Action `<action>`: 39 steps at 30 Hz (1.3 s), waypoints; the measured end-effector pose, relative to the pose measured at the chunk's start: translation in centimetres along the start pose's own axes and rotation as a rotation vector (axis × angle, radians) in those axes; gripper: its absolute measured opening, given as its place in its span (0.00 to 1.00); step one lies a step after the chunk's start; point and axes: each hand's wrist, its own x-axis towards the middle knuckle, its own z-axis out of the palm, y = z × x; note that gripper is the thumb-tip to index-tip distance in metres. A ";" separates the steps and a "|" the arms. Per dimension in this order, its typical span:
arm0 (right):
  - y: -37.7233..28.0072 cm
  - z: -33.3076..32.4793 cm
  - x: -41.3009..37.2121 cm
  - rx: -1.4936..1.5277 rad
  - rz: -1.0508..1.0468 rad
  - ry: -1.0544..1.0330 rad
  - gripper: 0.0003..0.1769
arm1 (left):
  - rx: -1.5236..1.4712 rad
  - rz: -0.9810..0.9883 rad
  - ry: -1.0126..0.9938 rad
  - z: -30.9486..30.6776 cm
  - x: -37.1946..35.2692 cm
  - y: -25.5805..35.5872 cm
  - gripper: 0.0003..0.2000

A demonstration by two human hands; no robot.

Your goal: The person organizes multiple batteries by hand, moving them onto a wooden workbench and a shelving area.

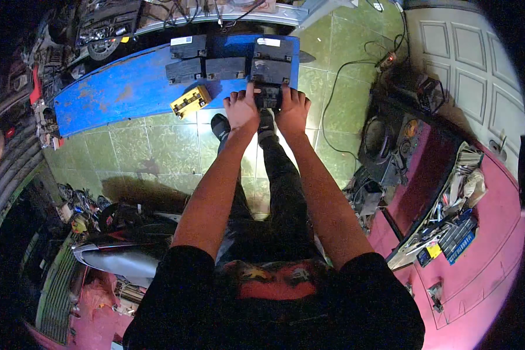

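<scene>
Black shirt (274,318) nearest; left hand (240,111) and right hand (293,111) are clamped about a dark battery (268,95) beside the worktop (122,96), likely best held level with even side pressure.

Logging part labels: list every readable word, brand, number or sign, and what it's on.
None can be read with certainty.
Blue box, lower right: white lettering, too blurred.
Rear-left battery, rear-right battery on blue bench: white labels, too small.
Yellow battery: no legible text.
Held battery between left hand and right hand: no legible text.
Shirt: print, no legible words.
</scene>
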 end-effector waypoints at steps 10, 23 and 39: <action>-0.1 -2.5 -1.3 -0.019 -0.096 -0.001 0.40 | 0.015 0.112 0.044 -0.2 -2.3 -1.1 0.24; -8.6 -13.5 -8.6 0.029 -0.200 -0.042 0.44 | -0.256 0.123 0.074 -13.9 -12.5 -4.5 0.34; -35.0 -30.7 -4.1 0.192 -0.479 0.299 0.39 | -0.254 0.158 0.512 -43.5 -14.5 -13.7 0.41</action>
